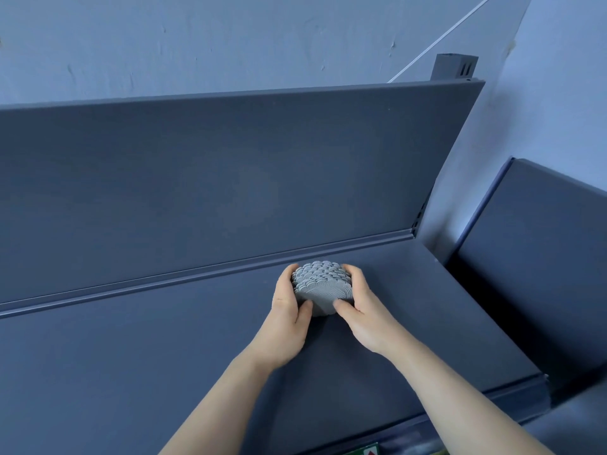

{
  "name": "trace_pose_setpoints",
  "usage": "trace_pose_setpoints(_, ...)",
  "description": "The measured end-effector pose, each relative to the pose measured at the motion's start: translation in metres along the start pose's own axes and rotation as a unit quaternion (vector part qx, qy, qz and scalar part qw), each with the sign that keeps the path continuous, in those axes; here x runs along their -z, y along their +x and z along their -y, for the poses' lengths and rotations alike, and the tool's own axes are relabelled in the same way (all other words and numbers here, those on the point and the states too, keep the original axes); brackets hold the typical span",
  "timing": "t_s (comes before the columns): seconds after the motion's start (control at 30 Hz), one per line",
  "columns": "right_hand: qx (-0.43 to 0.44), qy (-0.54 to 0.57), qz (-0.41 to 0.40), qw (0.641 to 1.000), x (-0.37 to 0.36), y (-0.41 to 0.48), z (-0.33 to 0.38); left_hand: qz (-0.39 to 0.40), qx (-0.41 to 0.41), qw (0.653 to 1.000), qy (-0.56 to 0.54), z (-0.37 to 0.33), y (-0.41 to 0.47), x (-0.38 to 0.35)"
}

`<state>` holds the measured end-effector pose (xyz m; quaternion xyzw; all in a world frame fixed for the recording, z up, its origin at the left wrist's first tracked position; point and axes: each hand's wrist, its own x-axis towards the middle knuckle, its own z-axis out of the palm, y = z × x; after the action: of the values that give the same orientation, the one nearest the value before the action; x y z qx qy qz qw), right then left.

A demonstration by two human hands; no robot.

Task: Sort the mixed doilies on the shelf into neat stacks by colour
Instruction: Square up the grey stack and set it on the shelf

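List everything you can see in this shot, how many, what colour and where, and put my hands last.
doily stack: one stack, grey, between both hands near the shelf's back edge; number of doilies cannot be told
shelf: one, dark blue-grey, across the lower frame
back panel: one, dark blue-grey, upright behind the shelf
post: one, dark grey, above the panel's right end
wall: one, pale blue-grey, behind everything
cord: one, white, slanting across the wall
neighbouring shelf unit: one, dark, far right
label: one, green and red, bottom edge, cut off
left hand: grips the stack's left side
right hand: grips its right side
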<state>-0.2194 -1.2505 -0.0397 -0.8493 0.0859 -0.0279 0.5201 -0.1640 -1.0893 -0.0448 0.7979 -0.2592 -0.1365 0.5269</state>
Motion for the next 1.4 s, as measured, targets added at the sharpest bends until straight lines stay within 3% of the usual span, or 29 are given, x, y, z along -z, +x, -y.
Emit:
trace_pose_setpoints(0.43, -0.008, 0.109, -0.001, 0.994, -0.013, 0.001, 0.005, -0.003, -0.015, 1.0, 0.025, 0.0, 0.0, 0.004)
trace_pose_setpoints(0.8, 0.006, 0.009, 0.007, 1.0, -0.007, 0.001, 0.009, -0.007, -0.041, 0.989, 0.143, 0.002, -0.007, -0.001)
trace_pose_setpoints(0.93, 0.012, -0.066, 0.01, 0.998, 0.002, 0.001, 0.008, -0.009, 0.011, 0.994, 0.107, -0.004, -0.004, 0.005)
trace_pose_setpoints(1.07, 0.0, -0.051, 0.002, 0.999, 0.016, 0.011, 0.019, -0.016, 0.057, 0.998, 0.022, -0.013, 0.002, 0.018)
trace_pose_setpoints(1.3, -0.062, -0.049, 0.011, 0.997, 0.004, 0.023, 0.018, -0.049, 0.149, 0.984, 0.088, -0.004, 0.007, 0.023)
trace_pose_setpoints(1.4, -0.069, -0.098, 0.004, 0.993, -0.003, 0.026, 0.017, -0.041, 0.156, 0.98, 0.115, -0.003, 0.008, 0.024)
